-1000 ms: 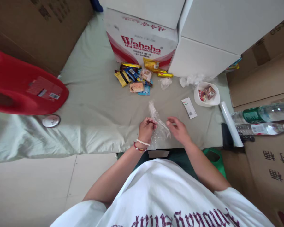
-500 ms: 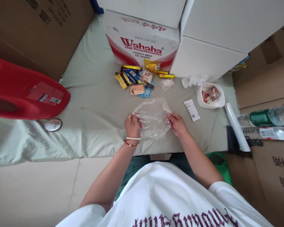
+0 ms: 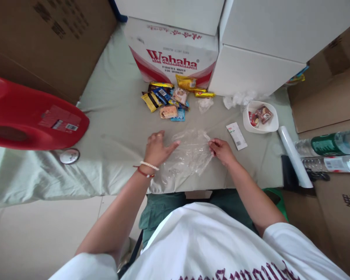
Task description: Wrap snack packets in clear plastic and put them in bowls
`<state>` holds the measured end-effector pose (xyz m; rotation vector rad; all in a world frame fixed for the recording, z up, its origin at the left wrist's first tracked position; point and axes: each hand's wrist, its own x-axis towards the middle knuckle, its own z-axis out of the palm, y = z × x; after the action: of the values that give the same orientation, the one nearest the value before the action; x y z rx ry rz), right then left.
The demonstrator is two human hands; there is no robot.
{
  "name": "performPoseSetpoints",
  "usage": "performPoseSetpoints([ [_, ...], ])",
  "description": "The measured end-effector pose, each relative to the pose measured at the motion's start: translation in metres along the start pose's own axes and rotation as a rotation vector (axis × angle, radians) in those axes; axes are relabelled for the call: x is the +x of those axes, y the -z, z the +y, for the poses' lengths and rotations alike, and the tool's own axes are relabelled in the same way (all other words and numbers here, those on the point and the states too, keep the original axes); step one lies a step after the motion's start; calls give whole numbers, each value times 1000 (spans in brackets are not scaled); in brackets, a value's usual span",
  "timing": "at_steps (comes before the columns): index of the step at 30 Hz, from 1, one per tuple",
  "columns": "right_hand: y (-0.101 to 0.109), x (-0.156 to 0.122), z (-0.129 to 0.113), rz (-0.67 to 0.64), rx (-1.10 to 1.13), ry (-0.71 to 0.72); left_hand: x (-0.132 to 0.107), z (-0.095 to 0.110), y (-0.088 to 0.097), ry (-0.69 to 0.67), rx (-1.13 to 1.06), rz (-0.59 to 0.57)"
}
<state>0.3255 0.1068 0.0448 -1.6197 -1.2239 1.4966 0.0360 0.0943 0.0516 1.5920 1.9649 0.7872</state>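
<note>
Pale green cloth [image 3: 113, 136] covers the table, Wahaha carton [image 3: 172, 54] standing at the back of it, creases running down to the carton's left. Over on that side a brown cardboard box [image 3: 43, 54] looms, contents hidden, and a red plastic jug [image 3: 20, 111] sits nearer the person. Now the clear plastic bag [image 3: 189, 155], spread on the cloth straight in front of the carton, at the table's near edge! Right hand [image 3: 223, 151] has its right edge pinched between thumb and fingertips; left hand [image 3: 158, 149] is at the other edge, fingers extended, thumb stretched away, contact impossible to tell. Far right of the carton, two clear bottles [image 3: 326, 144] lie sideways. Wrapped snacks [image 3: 163, 94] heap at the carton's foot, yellow and blue. To its right and nearer, the white bowl [image 3: 274, 116] holds red and brown packets [image 3: 264, 114]; just beside, a white sachet [image 3: 237, 136].
</note>
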Motion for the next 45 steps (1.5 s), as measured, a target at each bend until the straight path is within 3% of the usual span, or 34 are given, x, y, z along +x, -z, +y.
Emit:
performPoseSetpoints([
  [3,1,2,-4,-12,-19,50,21,12,-21,-106,3,-115],
  [6,4,3,-4,9,-20,57,40,13,-36,27,-313,-47],
  [9,9,3,0,47,-8,38,56,2,-37,195,-475,62],
  [11,11,2,3,64,-5,27,64,-5,-32,264,-434,129],
  [13,11,2,5,69,-8,20,68,-6,-23,293,-335,273],
  [15,9,1,4,70,-18,11,63,-1,-13,244,-183,480],
  [17,7,1,3,65,-30,9,47,7,-5,96,-15,575],
  [18,6,1,2,61,-36,11,36,11,-2,-4,49,514],
  [21,6,4,-1,64,-59,23,3,13,0,-265,207,107],
  [22,8,6,-2,75,-70,26,-5,9,-2,-296,256,-1],
  [24,15,10,-4,121,-87,25,-16,-3,-6,-282,340,-111],
  [29,27,4,-13,187,-22,-108,-19,-21,-13,-233,420,-149],
  [35,0,-25,-17,-1,-1,-244,-19,-19,-13,-232,404,-144],
  [38,-4,-31,-14,-7,27,-269,-20,-20,-13,-235,406,-137],
  [45,35,-45,-5,-82,-81,-303,-20,-24,-12,-276,491,-145],
])
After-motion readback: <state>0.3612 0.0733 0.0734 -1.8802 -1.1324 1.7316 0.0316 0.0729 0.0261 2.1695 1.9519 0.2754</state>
